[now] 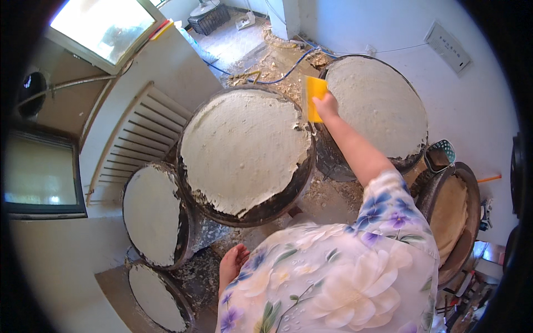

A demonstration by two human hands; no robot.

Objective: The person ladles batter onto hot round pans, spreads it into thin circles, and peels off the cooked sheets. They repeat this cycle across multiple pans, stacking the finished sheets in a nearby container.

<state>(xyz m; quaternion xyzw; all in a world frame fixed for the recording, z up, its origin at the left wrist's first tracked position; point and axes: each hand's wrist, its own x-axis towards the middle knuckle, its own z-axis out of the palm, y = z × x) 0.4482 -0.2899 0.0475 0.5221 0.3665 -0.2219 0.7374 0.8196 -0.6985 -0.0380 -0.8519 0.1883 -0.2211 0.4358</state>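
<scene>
My right hand [326, 107] grips a yellow scraper [315, 95] with a pale straight edge. It is above the right edge of a large round dark pan [261, 219], apparently without touching it. A pale, thin batter-like layer [244, 152] covers most of the pan, its rim ragged and flaking at the front and right. Low by my body, near the pan's front edge, my left hand [235, 260] hangs with its fingers curled and nothing visible in them. A second large round pan coated with the same pale layer [377, 105] stands just beyond my right hand.
Two smaller coated pans [152, 216] [157, 299] stand at the left. A tilted pan with a browner sheet [448, 213] is at the right. Dry flakes [280, 69] and a blue hose [288, 73] lie on the floor behind. A slatted radiator [139, 133] lines the left wall.
</scene>
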